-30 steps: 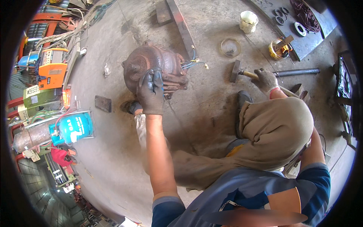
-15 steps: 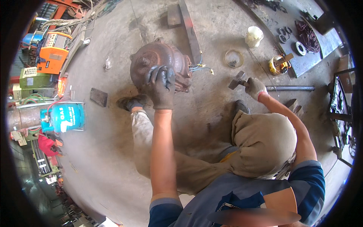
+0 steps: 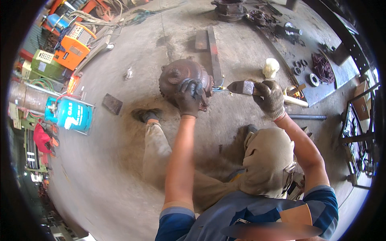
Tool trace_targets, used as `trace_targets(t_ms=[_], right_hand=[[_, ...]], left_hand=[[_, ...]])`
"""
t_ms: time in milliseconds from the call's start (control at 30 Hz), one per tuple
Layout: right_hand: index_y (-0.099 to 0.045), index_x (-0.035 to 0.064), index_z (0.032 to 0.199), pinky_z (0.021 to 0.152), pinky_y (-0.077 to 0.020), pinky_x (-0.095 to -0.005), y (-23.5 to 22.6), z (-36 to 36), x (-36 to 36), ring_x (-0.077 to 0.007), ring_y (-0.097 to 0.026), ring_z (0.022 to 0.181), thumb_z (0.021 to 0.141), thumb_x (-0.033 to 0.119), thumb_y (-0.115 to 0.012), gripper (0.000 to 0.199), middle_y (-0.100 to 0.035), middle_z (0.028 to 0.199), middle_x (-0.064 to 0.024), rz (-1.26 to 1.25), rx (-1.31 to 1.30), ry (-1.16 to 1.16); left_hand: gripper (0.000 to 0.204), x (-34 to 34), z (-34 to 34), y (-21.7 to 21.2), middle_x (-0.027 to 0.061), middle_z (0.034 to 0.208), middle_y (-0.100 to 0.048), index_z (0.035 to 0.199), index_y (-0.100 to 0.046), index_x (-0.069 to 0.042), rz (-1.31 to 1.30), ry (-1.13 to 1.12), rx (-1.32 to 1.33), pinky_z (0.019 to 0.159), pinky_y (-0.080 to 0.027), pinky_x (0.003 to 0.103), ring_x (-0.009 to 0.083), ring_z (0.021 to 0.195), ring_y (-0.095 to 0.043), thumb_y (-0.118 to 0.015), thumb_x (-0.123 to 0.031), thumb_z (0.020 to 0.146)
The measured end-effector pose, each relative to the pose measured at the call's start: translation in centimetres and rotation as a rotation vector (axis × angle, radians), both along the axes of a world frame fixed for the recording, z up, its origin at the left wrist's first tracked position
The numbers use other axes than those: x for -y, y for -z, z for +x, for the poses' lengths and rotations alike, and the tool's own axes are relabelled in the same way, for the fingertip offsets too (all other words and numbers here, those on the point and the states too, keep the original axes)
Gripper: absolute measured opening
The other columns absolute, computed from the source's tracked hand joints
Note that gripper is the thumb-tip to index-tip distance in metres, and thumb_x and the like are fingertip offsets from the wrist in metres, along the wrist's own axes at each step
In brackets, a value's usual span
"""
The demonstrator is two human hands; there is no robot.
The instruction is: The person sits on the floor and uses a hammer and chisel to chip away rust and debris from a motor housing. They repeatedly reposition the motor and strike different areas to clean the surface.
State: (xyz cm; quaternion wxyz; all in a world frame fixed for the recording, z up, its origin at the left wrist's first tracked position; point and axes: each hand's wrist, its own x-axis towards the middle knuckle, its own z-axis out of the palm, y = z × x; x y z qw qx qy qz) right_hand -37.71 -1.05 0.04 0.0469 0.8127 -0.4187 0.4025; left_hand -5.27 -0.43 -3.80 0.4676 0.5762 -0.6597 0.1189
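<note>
A rusty brown electric motor housing (image 3: 183, 71) rests on the concrete floor in front of me, with blue wires (image 3: 219, 87) coming out at its right side. My left hand (image 3: 189, 96), in a dark stained glove, is at the housing's near side. Its fingers are curled closed, and whatever they grip is hidden beneath them. My right hand (image 3: 268, 98), in a grey-brown glove, is wrapped round the pale handle of a hammer (image 3: 238, 87). The hammer is raised above the floor to the right of the housing, its metal head pointing left toward the wires.
A flat metal bar (image 3: 215, 56) lies beyond the housing, a dark block (image 3: 112, 103) to the left. On the right are a pale container (image 3: 271, 67), a metal pipe (image 3: 307, 117) and a plate with rings (image 3: 314, 80). A blue gas cylinder (image 3: 72, 114) stands left.
My right hand has lifted the hammer, and its head now appears larger and nearer the camera. My left hand stays at the housing. The whole view has shifted, showing more of the far floor.
</note>
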Motion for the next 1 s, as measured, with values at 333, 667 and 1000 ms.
trace_targets(t_ms=[333,667,1000], right_hand=[[-0.061,0.0040,0.121,0.083,-0.0514,-0.0367,-12.6,5.1,2.7,-0.0206,-0.064,0.089,0.090,0.022,-0.077,0.039,-0.067,0.100,-0.0151,0.654,0.236,-0.470],[-0.066,0.0108,0.116,0.081,-0.0529,-0.0465,-13.6,11.8,3.7,-0.0417,-0.068,0.096,0.096,0.037,-0.066,0.034,-0.071,0.100,-0.0206,0.494,-0.286,-0.280],[-0.065,0.0136,0.124,0.082,-0.0533,-0.0488,-12.6,13.1,4.3,-0.0411,-0.069,0.097,0.097,0.037,-0.062,0.036,-0.072,0.104,-0.0189,0.360,-0.121,-0.299]], left_hand=[[0.025,-0.5,-0.6,0.6,0.0150,0.104,-0.073,0.093,-0.073,-0.004,0.042,-0.085,-0.078,0.092,-0.054,0.045,0.0344,0.101,-0.068,-0.071,-0.029,0.092],[0.024,-0.4,-0.9,0.7,0.0138,0.106,-0.072,0.097,-0.073,-0.007,0.049,-0.052,-0.179,0.084,-0.055,0.044,0.0352,0.095,-0.069,-0.068,-0.031,0.095],[0.025,-0.1,-0.6,0.9,0.0133,0.106,-0.071,0.097,-0.072,-0.009,-0.007,-0.011,-0.161,0.086,-0.054,0.046,0.0368,0.097,-0.068,-0.068,-0.033,0.094]])
